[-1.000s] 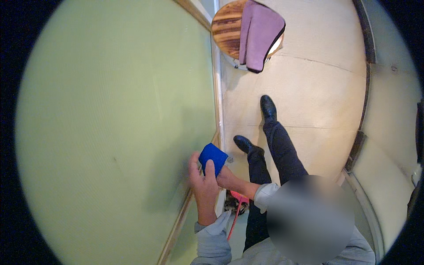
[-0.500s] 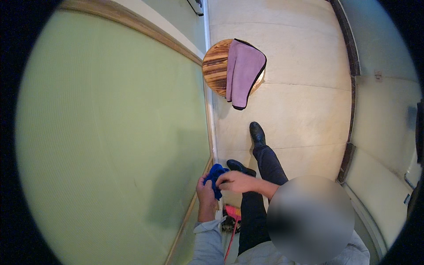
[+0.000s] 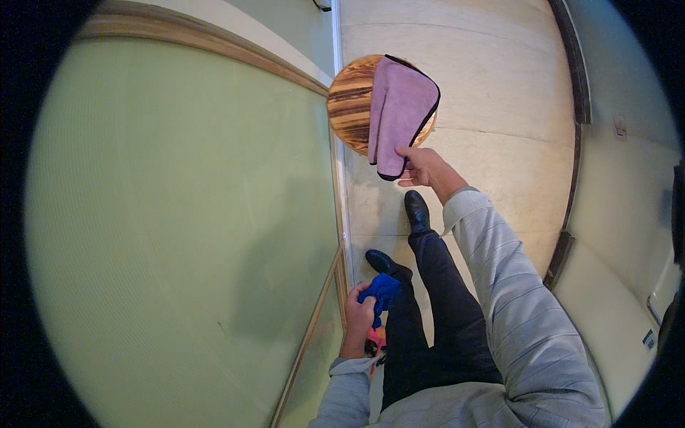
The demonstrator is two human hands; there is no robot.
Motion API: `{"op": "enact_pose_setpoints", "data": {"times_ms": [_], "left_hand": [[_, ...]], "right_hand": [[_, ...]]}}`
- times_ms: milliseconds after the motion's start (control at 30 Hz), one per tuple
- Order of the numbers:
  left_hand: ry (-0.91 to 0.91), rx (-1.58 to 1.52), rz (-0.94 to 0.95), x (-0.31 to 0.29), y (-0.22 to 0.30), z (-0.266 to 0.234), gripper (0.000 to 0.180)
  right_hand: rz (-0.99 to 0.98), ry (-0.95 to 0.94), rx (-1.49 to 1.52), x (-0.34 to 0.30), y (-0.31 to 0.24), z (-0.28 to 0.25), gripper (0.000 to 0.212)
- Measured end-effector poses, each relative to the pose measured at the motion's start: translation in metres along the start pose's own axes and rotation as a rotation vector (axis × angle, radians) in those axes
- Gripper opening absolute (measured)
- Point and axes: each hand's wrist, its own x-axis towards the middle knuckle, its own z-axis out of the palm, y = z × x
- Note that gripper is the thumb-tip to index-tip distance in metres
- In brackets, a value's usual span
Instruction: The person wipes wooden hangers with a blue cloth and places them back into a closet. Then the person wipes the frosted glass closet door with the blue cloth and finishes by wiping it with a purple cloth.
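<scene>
A folded purple towel [image 3: 405, 100] with black edging lies across the round wooden stool [image 3: 349, 100], its near end hanging over the rim. My right hand [image 3: 426, 168] is closed on that near right corner, thumb on top and fingers at the edge and partly under it. Lower down, close to the wall, my left hand [image 3: 359, 310] grips a crumpled blue cloth [image 3: 383, 291] that bunches out past the thumb. Part of my left fingers is hidden behind the cloth.
On my left stands a pale green panel [image 3: 178, 200] with wooden trim [image 3: 317, 314]. My black shoes [image 3: 416, 210] are on the beige tiled floor [image 3: 506, 178] beneath the stool's near side. A pink-red brush-like object [image 3: 377, 335] shows partly behind the blue cloth.
My right hand has left the blue cloth, reached forward and taken hold of the purple towel's corner. My left hand, still holding the blue cloth, has shifted slightly right and down.
</scene>
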Motion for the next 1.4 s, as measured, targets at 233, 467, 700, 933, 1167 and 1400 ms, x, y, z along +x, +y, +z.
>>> {"op": "enact_pose_setpoints", "data": {"times_ms": [233, 467, 700, 933, 1167, 1400], "left_hand": [[0.021, -0.085, 0.013, 0.002, -0.003, -0.002, 0.031], [0.005, -0.082, 0.002, -0.001, 0.006, -0.002, 0.032], [-0.007, -0.026, 0.024, 0.0, -0.003, -0.003, 0.035], [-0.003, -0.081, -0.01, -0.001, -0.006, -0.004, 0.035], [-0.009, -0.083, 0.048, -0.009, -0.013, -0.006, 0.033], [0.039, -0.097, 0.015, -0.019, -0.026, -0.009, 0.034]], "right_hand": [[-0.592, 0.348, 0.019, -0.007, 0.014, -0.028, 0.029], [-0.86, 0.386, 0.255, -0.068, -0.016, -0.138, 0.021], [-1.133, 0.546, 0.144, -0.118, -0.054, -0.2, 0.022], [-1.529, 0.741, -0.741, -0.113, -0.096, -0.093, 0.022], [-1.392, 0.356, -1.515, -0.025, -0.022, 0.039, 0.031], [-1.223, 0.413, -1.119, -0.052, 0.016, 0.019, 0.028]]}}
